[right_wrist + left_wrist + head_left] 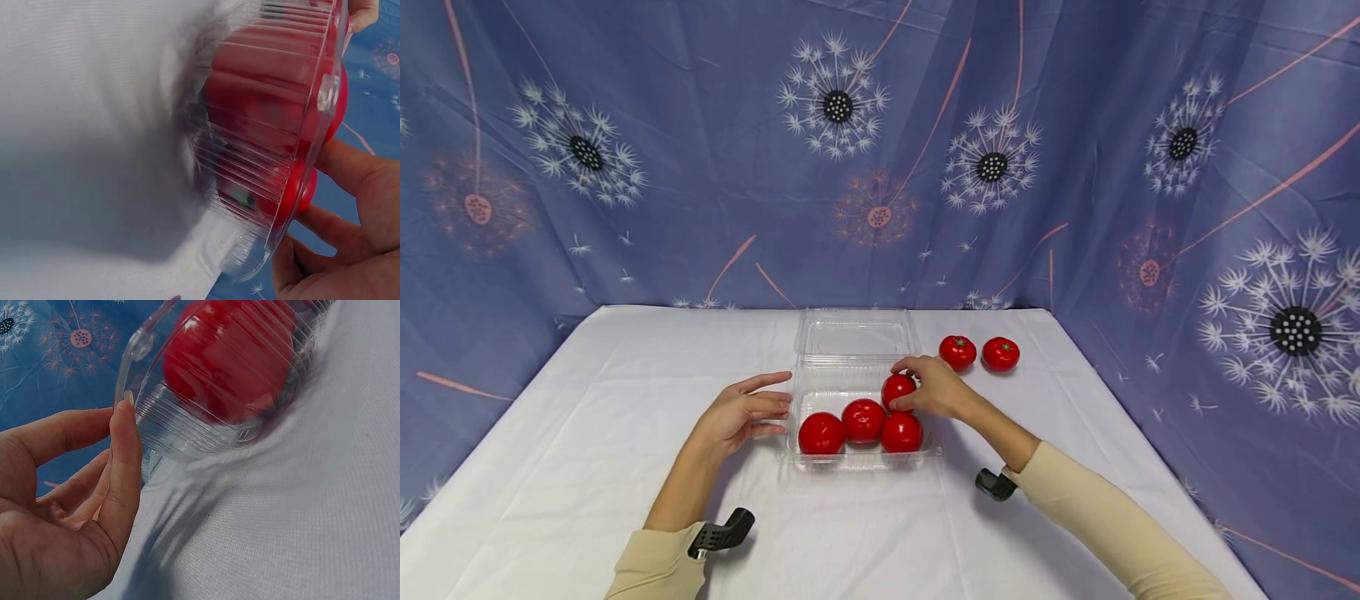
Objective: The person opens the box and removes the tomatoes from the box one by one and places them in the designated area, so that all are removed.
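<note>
A clear plastic clamshell container (861, 462) stands on the table with its hinged lid (857, 337) laid back behind it. Inside, glossy red tomatoes (822, 433) form a row along the front. My right hand (928, 387) grips another tomato (898, 390) at the back right of the tray, thumb and fingers on either side of it. The right wrist view shows that tomato (300, 194) through the ribbed wall, fingers (331, 228) inside the rim. At the container's left side is my left hand (741, 412), fingers extended and apart, fingertips at the rim.
Two more tomatoes, one nearer the container (957, 353) and one farther right (1001, 355), sit on the white tablecloth (587, 417) at the back right. A blue curtain (715, 167) with dandelion prints hangs behind the table and along its sides.
</note>
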`<act>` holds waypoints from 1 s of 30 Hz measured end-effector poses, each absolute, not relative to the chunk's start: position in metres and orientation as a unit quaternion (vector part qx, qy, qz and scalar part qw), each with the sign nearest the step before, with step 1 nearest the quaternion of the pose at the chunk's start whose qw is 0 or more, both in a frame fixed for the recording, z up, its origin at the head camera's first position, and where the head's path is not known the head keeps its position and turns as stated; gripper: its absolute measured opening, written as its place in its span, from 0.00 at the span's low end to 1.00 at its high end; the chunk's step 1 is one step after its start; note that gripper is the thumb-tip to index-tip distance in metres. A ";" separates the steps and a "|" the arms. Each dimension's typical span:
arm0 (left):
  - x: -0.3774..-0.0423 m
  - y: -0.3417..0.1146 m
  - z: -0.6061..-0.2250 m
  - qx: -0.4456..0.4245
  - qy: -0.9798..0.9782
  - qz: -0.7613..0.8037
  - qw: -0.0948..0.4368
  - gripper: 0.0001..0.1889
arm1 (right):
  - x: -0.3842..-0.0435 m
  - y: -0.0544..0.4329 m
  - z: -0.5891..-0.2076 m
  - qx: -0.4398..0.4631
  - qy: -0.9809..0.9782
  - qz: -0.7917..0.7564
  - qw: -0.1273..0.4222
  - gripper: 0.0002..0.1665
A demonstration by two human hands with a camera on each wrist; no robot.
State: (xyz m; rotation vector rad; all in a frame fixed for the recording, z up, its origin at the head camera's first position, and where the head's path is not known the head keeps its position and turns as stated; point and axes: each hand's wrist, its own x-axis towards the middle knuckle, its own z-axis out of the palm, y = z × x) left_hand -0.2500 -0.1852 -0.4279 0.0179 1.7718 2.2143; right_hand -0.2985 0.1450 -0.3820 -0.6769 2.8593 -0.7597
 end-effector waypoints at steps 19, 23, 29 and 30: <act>-0.249 -0.186 -0.427 0.003 0.619 0.771 0.150 0.34 | -0.305 0.143 -0.383 -0.207 0.943 -0.255 0.059 0.33; -0.249 -0.186 -0.427 0.003 0.616 0.774 0.150 0.34 | -0.304 0.143 -0.384 -0.193 0.942 -0.268 0.052 0.32; -0.250 -0.186 -0.427 0.002 0.616 0.773 0.151 0.34 | -0.304 0.142 -0.385 -0.180 0.944 -0.273 0.041 0.31; -0.250 -0.186 -0.427 0.003 0.616 0.773 0.151 0.34 | -0.304 0.142 -0.386 -0.179 0.945 -0.273 0.038 0.31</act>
